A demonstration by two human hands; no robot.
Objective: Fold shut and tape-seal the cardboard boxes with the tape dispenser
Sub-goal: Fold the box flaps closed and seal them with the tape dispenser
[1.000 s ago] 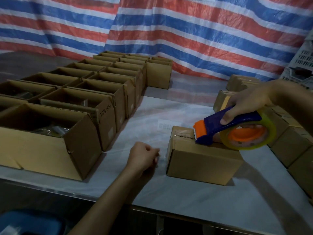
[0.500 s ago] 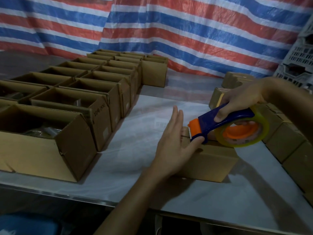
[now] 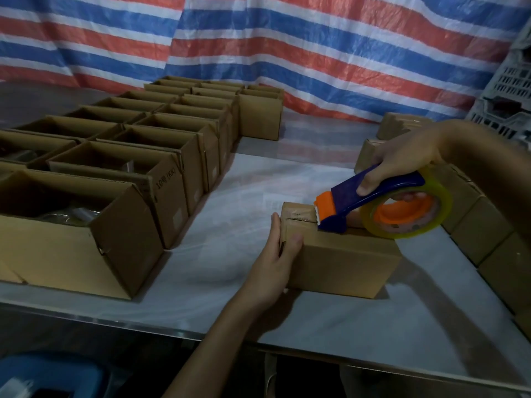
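A small closed cardboard box (image 3: 344, 262) lies on the white table (image 3: 316, 320) in front of me, with clear tape along its top seam. My right hand (image 3: 402, 162) grips the blue and orange tape dispenser (image 3: 382, 205), whose toothed blade rests on the box top near the left end. My left hand (image 3: 275, 254) presses flat against the box's left end, thumb on the front face. The roll of clear tape (image 3: 413, 214) sits on the orange hub.
Two rows of open cardboard boxes (image 3: 115, 179) with contents fill the table's left side. Closed boxes (image 3: 488, 225) are stacked along the right edge. A striped tarp (image 3: 258, 38) hangs behind, a white crate (image 3: 511, 96) at far right, a blue stool (image 3: 43, 374) below.
My left hand opened from a fist beside the box and came to press against the box's left end. The dispenser stayed on the box top.
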